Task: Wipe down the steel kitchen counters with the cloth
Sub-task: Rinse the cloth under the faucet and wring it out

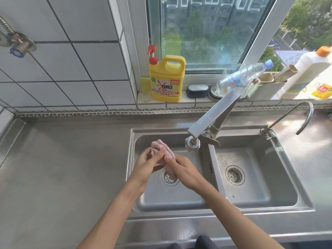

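Note:
A pink cloth, bunched and twisted, is held over the left sink basin. My left hand grips its upper part from the left, fingers curled round it. My right hand grips its lower part from the right; the cloth's tail hangs down above the drain. The steel counter stretches to the left of the sink, with a narrower strip on the right.
A square steel tap reaches over the divider between the two basins; a thin curved tap stands at the back right. On the window sill sit a yellow detergent jug, a dark soap box, a clear plastic bottle and white bottles.

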Motion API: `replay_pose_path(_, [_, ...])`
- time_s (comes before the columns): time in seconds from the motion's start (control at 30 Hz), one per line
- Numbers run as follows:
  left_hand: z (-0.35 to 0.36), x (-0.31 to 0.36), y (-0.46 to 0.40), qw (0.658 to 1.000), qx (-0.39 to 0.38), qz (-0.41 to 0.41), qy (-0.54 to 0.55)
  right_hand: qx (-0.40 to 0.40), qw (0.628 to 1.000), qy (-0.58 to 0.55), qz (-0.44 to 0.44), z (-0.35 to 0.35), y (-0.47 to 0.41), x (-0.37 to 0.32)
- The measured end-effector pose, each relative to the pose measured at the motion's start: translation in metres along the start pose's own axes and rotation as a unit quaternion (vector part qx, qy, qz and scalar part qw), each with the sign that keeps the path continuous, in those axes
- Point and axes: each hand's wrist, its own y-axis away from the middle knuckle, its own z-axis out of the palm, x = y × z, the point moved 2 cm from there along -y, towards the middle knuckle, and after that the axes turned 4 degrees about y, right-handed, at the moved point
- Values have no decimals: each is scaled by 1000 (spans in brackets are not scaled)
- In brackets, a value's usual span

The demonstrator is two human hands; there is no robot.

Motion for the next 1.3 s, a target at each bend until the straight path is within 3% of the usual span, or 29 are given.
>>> replay_pose_path(0.13, [-12, -4, 1, 998, 21, 16, -59, 61, 996, 50, 52, -9, 4, -2])
replay_pose_path(0.23, [-26, -6, -3, 998, -19, 8, -54, 114, 989, 16, 89, -22, 2, 0])
replay_pose_path(0.33, [-37, -5, -3, 994, -37, 19, -97, 85, 985, -114, 92, -29, 3, -2])
replay_pose_path(0.43, [-47, -4, -9, 991, 11, 40, -129, 51, 977, -194, 69, -32, 7, -3])
replay_pose_path(0.63, [-59, -8, -16, 972, 73, 73, -209, 56, 977, -197, 58, -30, 14, -14])
replay_pose_path(0.77, [-52, -11, -11, 931, 102, 133, -323, 55, 976, -207, 49, -24, 16, -24])
replay_pose_path(0.83, [-42, -10, -4, 949, 73, 139, -272, 47, 978, -199, 49, -17, 16, -27])
replay_pose_path(0.93, [-22, -12, 5, 990, -37, 47, -127, 53, 982, -172, 60, -5, 14, -28])
replay_pose_path(1.1, [-21, -17, 10, 997, 14, 52, -49, 76, 989, -123, 38, 2, 11, -25])
replay_pose_path(1.3, [-31, -17, 11, 999, 6, 30, -30, 85, 994, -62, 38, 4, 14, -24])
